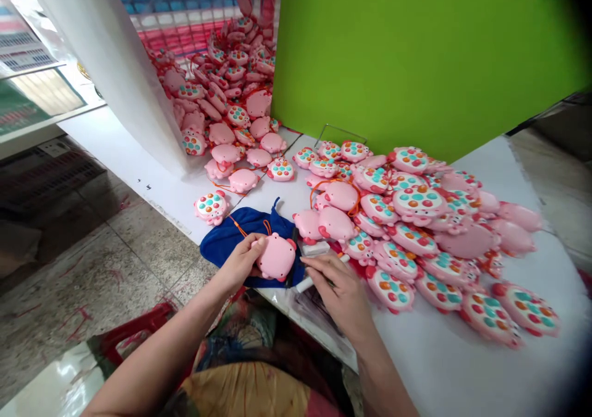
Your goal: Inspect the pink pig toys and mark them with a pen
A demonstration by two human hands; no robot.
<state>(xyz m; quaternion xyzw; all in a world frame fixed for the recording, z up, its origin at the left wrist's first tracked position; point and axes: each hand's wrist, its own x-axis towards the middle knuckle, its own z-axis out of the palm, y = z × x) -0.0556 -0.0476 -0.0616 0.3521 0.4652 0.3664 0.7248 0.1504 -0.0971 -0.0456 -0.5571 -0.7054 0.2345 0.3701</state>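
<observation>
My left hand (240, 260) grips a pink pig-shaped toy (276, 256), back side up, over a blue cloth (231, 235) at the near edge of the white table (444, 355). An orange cord (267, 226) trails from the toy. My right hand (337, 290) is beside it on the right, fingers curled around a slim white tool (345, 258) that points toward the toy. A black stick-like object (292, 260) stands between toy and right hand. A small white block (316, 248) lies just behind my right hand.
A big pile of pink pig toys with coloured buttons (416, 219) covers the table's right half. Another heap (231, 96) rises at the back left under a white sheet (115, 65). A green board (416, 53) stands behind. Tiled floor (92, 269) lies left.
</observation>
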